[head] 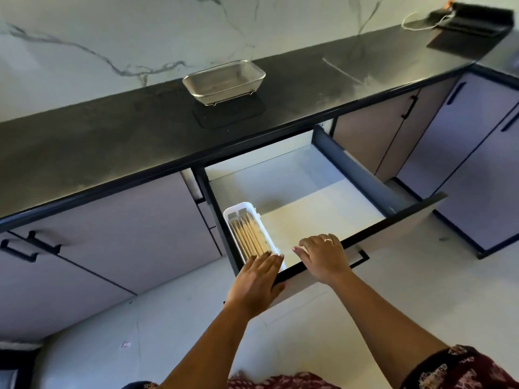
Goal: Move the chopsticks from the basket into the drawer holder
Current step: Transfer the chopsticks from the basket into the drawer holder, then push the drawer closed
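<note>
Two bare hands meet the near edge of the open drawer (309,192) at lower centre of the frame. The left hand (257,283) lies flat, fingers together and extended, fingertips on the near end of the white holder (238,209); its grip is open and clamps nothing. The right hand (323,256), a ring on one finger, rests loosely spread over the drawer front with fingers slightly curled, likewise holding nothing. The chopsticks (248,236) lie side by side inside the holder, which sits against the drawer's left wall; the basket (224,80), at upper centre on the dark tabletop (98,147), appears empty, so the transfer seems complete and the step in hand is probably tidying the bundle or closing the drawer. To do this well, the left palm should press the stick ends level so none rides over the holder rim, then both hands should clear the interior before pushing evenly on the drawer front, lest it skew on its runners. Materials: the chopsticks are pale, slender and straight, seemingly wood or bamboo; the holder is smooth moulded plastic, oblong with rounded corners; the basket is fine metal mesh on a wire frame, standing on a dark mat (229,115); the drawer floor is matte white, its sides grey.
</note>
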Action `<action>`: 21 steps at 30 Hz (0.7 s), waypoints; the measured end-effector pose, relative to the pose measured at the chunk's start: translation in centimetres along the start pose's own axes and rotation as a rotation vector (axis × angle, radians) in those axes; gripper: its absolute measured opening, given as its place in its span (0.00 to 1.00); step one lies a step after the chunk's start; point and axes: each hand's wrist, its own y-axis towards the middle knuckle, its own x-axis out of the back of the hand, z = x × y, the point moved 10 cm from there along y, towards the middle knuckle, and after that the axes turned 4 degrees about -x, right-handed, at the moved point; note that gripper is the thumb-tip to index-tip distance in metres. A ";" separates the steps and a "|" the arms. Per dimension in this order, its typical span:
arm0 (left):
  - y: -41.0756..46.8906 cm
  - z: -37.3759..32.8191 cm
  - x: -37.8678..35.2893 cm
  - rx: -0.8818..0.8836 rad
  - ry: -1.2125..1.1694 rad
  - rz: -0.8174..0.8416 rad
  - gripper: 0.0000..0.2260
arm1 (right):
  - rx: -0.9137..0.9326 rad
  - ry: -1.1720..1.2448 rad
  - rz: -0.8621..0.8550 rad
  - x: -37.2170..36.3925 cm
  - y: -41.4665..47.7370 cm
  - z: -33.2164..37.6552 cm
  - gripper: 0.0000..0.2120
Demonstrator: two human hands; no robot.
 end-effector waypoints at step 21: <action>3.0 6.9 1.2 0.254 0.141 -0.058 0.44 | 0.047 0.006 0.323 -0.2 4.0 -2.4 0.54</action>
